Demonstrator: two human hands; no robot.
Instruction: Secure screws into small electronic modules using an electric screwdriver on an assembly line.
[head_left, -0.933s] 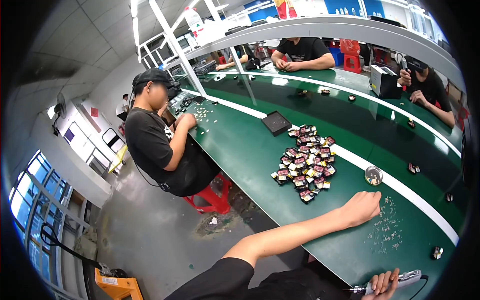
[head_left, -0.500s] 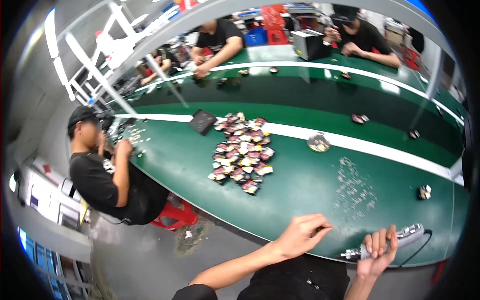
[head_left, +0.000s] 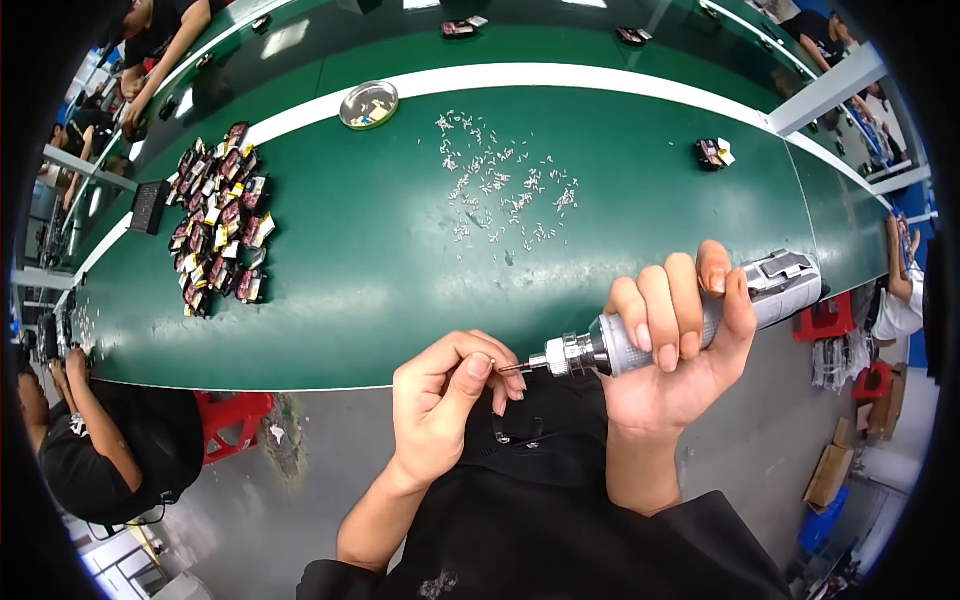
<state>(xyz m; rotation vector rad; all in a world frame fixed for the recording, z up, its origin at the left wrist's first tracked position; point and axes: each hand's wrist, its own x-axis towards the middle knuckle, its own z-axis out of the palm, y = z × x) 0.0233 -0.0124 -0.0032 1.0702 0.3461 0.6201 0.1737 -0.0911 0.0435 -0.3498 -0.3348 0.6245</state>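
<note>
Green-topped workbench (head_left: 340,300), hands at its near edge. Powered screwdriver (head_left: 618,350) in right hand (head_left: 680,345), fingers (head_left: 657,300) curled closely around grey body; bit (head_left: 519,368) points left. Left hand (head_left: 440,400): thumb and index nearly together by the bit tip; cannot tell whether anything is pinched. Beyond the fingers: scattered tiny silvery pieces (head_left: 495,183). Forward-left of the fingers: round metal dish (head_left: 365,92), heaped black box-like parts (head_left: 215,230).
</note>
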